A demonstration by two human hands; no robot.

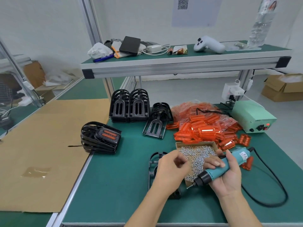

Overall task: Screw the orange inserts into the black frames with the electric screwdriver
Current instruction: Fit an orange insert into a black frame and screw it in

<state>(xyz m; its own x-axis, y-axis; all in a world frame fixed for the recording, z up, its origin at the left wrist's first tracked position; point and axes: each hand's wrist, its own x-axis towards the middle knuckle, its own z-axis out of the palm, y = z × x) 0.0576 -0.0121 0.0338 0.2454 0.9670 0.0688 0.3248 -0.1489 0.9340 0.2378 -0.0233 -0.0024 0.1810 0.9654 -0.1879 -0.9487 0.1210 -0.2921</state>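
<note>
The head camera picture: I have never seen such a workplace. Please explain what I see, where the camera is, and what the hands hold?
The camera sits on a person's head and looks down at a green work table. The right hand grips a teal electric screwdriver with a black cable. The left hand is curled over a black plastic frame; whether it pinches something is unclear. Between the hands lies a flat cardboard box of small silver screws. Behind it is a heap of orange plastic inserts. Further back stand stacked empty black frames; left, finished frames with orange inserts.
</note>
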